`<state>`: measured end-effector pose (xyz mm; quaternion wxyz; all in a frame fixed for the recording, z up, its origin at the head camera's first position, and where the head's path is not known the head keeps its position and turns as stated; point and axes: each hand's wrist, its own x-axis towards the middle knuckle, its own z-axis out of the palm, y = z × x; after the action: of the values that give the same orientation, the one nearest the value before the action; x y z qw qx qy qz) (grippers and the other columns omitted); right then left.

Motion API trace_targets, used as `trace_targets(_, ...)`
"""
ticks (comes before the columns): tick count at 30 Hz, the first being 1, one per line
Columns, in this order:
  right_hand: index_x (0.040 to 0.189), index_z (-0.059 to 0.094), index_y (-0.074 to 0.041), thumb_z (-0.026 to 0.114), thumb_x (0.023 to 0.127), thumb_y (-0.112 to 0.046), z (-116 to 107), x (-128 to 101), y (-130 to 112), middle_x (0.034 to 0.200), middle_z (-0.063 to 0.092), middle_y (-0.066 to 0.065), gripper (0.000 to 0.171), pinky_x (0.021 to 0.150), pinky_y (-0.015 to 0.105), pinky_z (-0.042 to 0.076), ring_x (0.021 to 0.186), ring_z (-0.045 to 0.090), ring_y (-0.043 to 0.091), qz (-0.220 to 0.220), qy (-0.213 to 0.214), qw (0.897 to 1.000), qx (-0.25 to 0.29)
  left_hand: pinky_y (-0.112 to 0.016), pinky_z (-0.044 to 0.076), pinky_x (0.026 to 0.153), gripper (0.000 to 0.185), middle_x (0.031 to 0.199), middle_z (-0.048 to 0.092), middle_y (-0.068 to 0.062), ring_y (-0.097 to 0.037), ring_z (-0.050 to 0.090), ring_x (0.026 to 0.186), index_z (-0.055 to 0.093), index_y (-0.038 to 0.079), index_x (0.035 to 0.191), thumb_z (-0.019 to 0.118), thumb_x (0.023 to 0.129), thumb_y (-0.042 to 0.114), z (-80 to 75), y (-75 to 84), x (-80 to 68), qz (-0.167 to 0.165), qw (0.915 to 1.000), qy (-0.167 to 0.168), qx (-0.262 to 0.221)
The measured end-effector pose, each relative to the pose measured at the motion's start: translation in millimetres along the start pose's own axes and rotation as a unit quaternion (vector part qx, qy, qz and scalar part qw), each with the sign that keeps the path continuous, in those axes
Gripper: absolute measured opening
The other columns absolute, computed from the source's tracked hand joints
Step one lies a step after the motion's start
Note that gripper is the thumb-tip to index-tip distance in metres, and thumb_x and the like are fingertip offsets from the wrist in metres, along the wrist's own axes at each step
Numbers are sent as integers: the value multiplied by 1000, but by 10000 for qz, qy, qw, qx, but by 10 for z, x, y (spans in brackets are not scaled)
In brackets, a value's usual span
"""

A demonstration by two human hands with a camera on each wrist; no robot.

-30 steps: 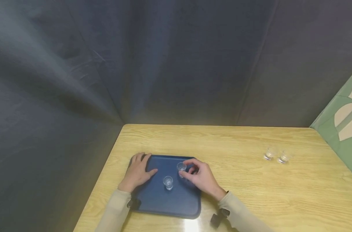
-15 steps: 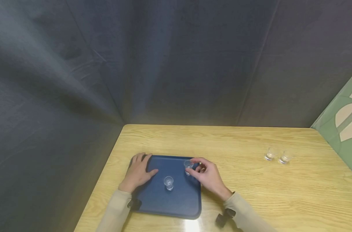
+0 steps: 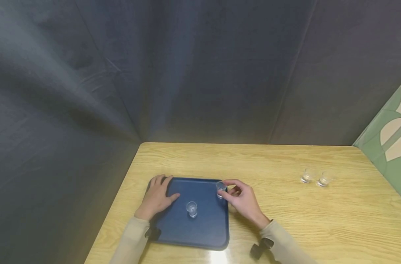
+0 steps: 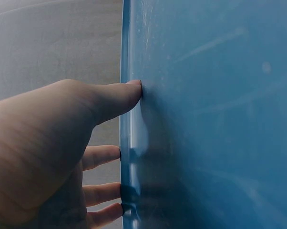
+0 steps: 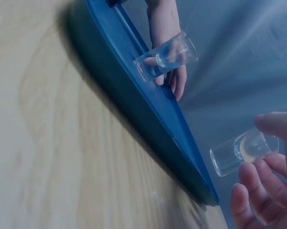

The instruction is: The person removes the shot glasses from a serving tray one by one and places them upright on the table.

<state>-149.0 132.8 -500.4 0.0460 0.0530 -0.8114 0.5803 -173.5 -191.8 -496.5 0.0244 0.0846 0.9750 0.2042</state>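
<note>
My right hand (image 3: 244,201) pinches a small clear shot glass (image 3: 221,187) between thumb and fingers at the far right corner of the blue tray (image 3: 200,234). In the right wrist view this held glass (image 5: 229,155) has its base facing the tray side. A second shot glass (image 3: 192,209) stands upright near the tray's middle. My left hand (image 3: 155,198) rests on the tray's far left corner, its fingers spread and fairly straight, the thumb pointing inward. The left wrist view shows the thumb (image 4: 115,98) overlapping the rim and fingertips right at the edge.
Two more shot glasses, one (image 3: 307,176) left of the other (image 3: 323,179), stand side by side on the wooden table (image 3: 279,227) at the right. A dark curtain (image 3: 200,73) hangs behind and left of the table. A green patterned panel (image 3: 392,146) borders the right.
My right hand has moved to the right with the pinched shot glass, toward the tray's far right corner. The left hand and the middle shot glass have stayed in place.
</note>
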Motion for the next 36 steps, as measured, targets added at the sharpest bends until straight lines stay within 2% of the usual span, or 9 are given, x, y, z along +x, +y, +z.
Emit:
trace_targets(19,116,80,-10,91,86,-21,-197,18,85,105,78,10,34,63,19,55,74,66,4,106,173,9997,-98,-70,40,120,76,163,39,-30,-50,31,153,49,5,157,77,96,41,-7,12,-3,52,9999,110,9)
trace_targets(29,119,78,-7,89,88,-19,-353,19,141,106,76,12,35,61,20,55,73,65,4,141,401,9988,-253,-68,40,121,76,164,38,-28,-49,31,154,48,7,158,76,97,43,5,-2,5,-4,10000,46,65)
trace_targets(36,124,76,-5,88,90,-21,-476,-4,176,112,74,15,39,57,22,55,70,66,7,290,440,9985,-126,-68,40,121,76,164,39,-28,-49,31,154,48,7,158,76,97,43,5,0,-6,5,10000,31,78)
